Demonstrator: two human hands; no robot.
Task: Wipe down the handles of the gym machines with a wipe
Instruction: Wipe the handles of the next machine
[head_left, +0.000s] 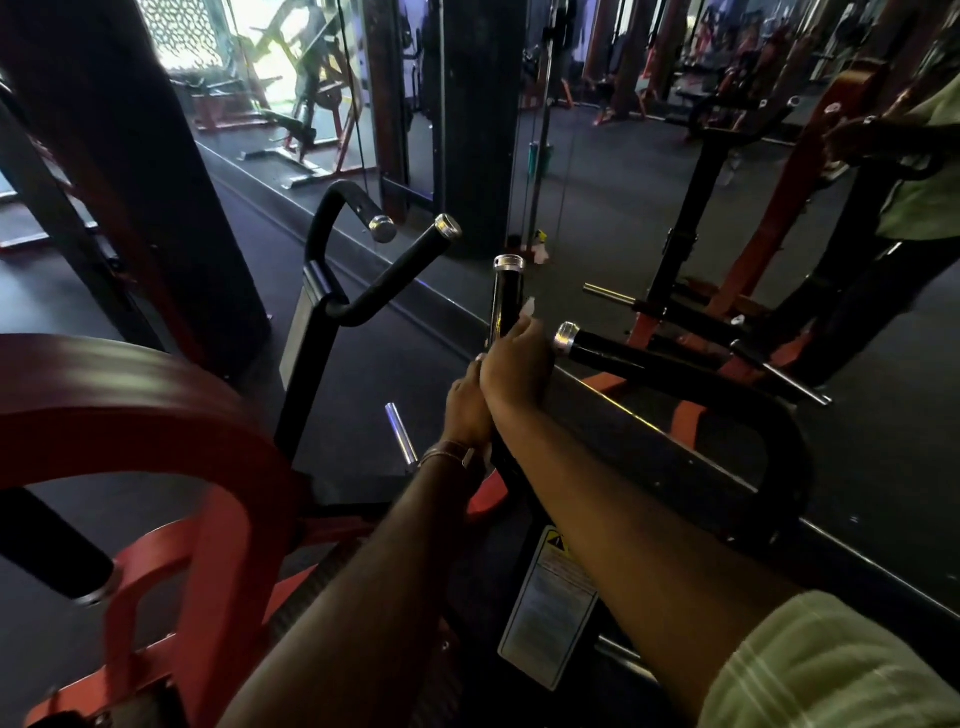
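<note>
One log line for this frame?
right hand: wraps wipe on upright handle | left hand: grips below | stage: wiping

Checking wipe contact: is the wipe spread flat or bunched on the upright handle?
Bunched: only a white corner of the wipe shows above the right hand gripping the upright handle.

Pale green striped sleeve (831, 670); metal bracelet (444, 451) on left wrist.

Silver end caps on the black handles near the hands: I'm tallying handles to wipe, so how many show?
4. Two on the left handle pair, one atop the upright handle by the right hand, one on the angled handle right of it. Others may be hidden.
</note>
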